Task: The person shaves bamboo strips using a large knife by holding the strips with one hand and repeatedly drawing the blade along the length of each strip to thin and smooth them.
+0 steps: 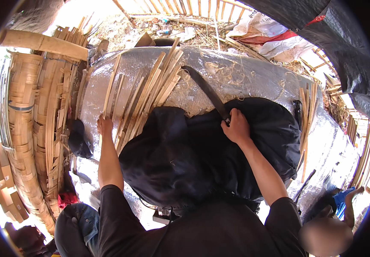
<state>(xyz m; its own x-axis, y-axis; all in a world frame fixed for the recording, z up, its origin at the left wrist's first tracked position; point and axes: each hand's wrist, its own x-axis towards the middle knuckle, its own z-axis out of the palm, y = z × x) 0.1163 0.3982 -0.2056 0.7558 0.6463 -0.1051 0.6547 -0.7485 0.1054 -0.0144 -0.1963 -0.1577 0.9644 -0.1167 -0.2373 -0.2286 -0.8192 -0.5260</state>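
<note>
We see the left grip (105, 125) clamped on a pale bamboo strip (112, 83), which slants across the silvery sheet (266, 75) left of a fanned bundle of strips (150, 88); the right grip (237, 125) is wrapped around the handle end of a dark curved knife (208, 91), above the black cloth (253, 150) in front of us, with the blade's tip just beside the bundle

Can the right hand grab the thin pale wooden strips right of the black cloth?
Probably not now: the right hand grips a dark curved blade, and bunched black cloth lies between that hand and those strips.
</note>
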